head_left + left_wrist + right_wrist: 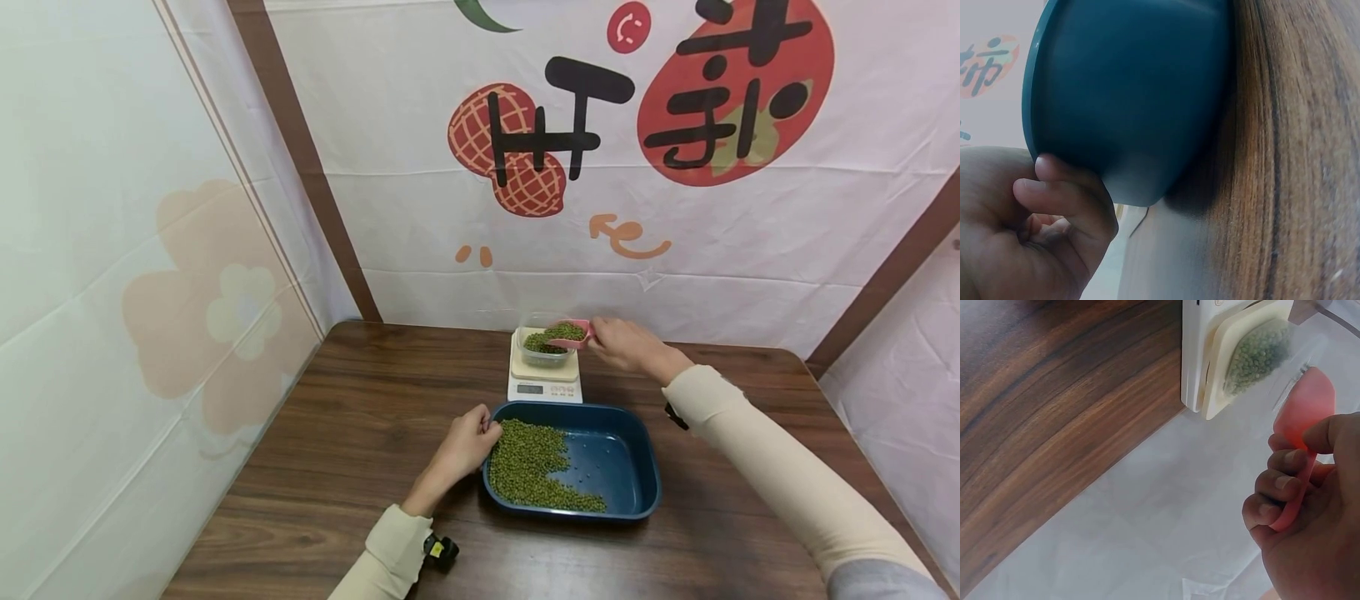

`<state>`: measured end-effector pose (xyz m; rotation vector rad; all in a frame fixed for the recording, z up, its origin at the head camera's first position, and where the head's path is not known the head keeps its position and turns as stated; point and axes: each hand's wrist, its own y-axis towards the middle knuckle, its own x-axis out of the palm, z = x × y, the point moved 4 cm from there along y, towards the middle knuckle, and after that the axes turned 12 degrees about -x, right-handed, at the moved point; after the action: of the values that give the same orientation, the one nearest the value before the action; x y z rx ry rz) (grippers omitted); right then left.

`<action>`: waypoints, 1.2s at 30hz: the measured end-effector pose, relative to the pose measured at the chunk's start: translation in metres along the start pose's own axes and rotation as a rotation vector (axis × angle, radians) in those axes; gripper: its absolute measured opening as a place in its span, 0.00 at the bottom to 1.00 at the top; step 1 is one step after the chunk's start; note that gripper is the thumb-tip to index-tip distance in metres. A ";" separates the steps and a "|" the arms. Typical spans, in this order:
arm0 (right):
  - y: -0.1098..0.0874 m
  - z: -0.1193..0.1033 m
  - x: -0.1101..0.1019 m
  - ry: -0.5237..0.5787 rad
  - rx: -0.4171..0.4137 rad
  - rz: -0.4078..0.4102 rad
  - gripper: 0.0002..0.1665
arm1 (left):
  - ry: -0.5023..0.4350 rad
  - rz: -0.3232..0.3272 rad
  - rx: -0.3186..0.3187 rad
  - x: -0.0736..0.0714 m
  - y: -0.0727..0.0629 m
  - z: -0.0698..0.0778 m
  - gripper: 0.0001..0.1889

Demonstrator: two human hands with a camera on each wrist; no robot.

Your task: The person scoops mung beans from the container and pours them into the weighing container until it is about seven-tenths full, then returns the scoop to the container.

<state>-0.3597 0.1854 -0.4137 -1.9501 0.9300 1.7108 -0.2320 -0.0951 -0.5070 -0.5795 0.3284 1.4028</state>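
Observation:
My right hand grips the handle of a pink scoop, fingers wrapped round it. Green beans, which look like mung beans, fill the scoop, held over a clear plastic container with more of them inside. The container sits on a white kitchen scale. At the near side stands a dark blue tray, beans heaped mostly at its left. Curled at the tray's far left corner, my left hand holds the rim; its fingers show below the tray wall in the left wrist view.
Everything stands on a dark wood-grain table. Behind its far edge hangs a white printed cloth, close past the scale and right hand. Another cloth hangs along the left side.

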 end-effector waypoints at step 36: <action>0.005 -0.005 -0.009 -0.108 0.044 -0.091 0.10 | -0.015 -0.009 0.000 0.001 0.001 -0.002 0.13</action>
<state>-0.3600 0.1801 -0.4032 -1.8238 0.8212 1.7107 -0.2323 -0.0958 -0.5093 -0.5698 0.3133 1.3983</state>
